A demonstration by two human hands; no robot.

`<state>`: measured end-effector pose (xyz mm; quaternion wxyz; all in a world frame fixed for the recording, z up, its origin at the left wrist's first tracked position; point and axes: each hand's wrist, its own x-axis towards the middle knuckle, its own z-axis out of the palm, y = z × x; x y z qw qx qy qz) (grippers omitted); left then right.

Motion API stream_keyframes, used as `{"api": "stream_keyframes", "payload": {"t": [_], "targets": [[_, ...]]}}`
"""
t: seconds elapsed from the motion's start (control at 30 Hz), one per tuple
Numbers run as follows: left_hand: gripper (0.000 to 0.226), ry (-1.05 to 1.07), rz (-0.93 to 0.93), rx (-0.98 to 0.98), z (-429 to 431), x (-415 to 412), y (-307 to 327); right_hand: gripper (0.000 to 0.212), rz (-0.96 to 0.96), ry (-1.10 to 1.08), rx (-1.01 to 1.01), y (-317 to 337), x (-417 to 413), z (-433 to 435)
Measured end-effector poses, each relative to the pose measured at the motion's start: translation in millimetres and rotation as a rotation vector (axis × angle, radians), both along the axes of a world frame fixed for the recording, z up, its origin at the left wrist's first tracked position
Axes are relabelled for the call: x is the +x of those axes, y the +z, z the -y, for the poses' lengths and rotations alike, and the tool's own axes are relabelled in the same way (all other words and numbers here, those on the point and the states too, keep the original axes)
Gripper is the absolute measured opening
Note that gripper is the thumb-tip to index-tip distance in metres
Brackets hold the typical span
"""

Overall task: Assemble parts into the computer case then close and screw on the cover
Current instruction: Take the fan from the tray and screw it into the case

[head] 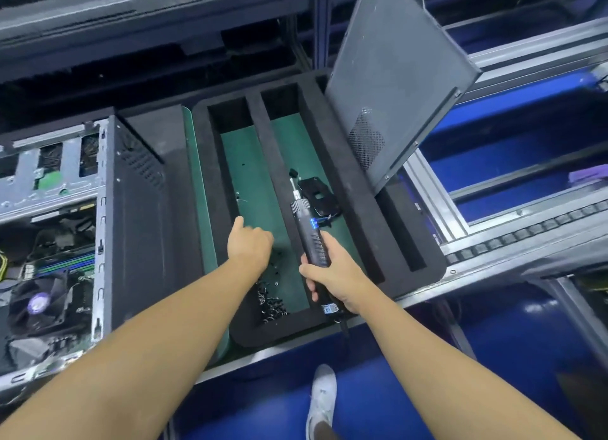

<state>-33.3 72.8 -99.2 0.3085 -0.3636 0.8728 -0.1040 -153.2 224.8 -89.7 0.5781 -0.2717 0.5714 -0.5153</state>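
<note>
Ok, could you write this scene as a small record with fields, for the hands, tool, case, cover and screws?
left hand: over the foam tray's left compartment, fingers curled; holding anything, unclear
right hand: grips the electric screwdriver
black bracket: in the tray, beside the screwdriver's tip
computer case: at left, open, cooler fan visible
side cover: off the case, leaning upright at the tray's right
screws: loose pile, left compartment, near end
</note>
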Motion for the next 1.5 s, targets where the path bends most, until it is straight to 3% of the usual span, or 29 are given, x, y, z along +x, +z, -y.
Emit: {"api": "stream_keyframes", "payload": {"t": [0.4,0.57,0.67,0.7,0.77,0.83,0.93,1.0,1.13,1.5], "targets": [[0.02,-0.011,0.021,-0.031,1,1,-19,0.033,0.056,-0.035,-0.007,-7,-2,-1],[0.028,-0.109,0.11,-0.036,0,5,-28,0.031,0.028,-0.021,-0.003,-6,0,-1],[0.018,-0.108,0.087,-0.019,1,4,-25,0.032,0.017,-0.013,0.007,-3,1,-2],[0.01,-0.071,0.027,0.01,3,2,-23,0.033,0.012,-0.011,0.014,-2,1,-2],[0.016,0.119,-0.197,0.111,11,-3,-17,0.033,-0.004,-0.006,0.028,1,2,-3],[0.02,0.528,-0.659,0.341,17,-9,-2,0.033,-0.017,0.003,0.033,6,4,-4],[0.015,1.333,-1.429,0.837,27,-19,27,0.036,-0.031,0.02,0.045,16,11,-5],[0.009,1.529,-1.669,1.099,32,-18,44,0.037,-0.046,0.044,0.054,23,17,-5],[0.012,1.429,-1.772,1.362,28,-6,78,0.043,-0.116,0.079,0.071,46,31,-6],[0.007,1.181,-1.903,1.436,-14,63,161,0.039,-0.232,0.061,-0.049,110,98,-39]]}}
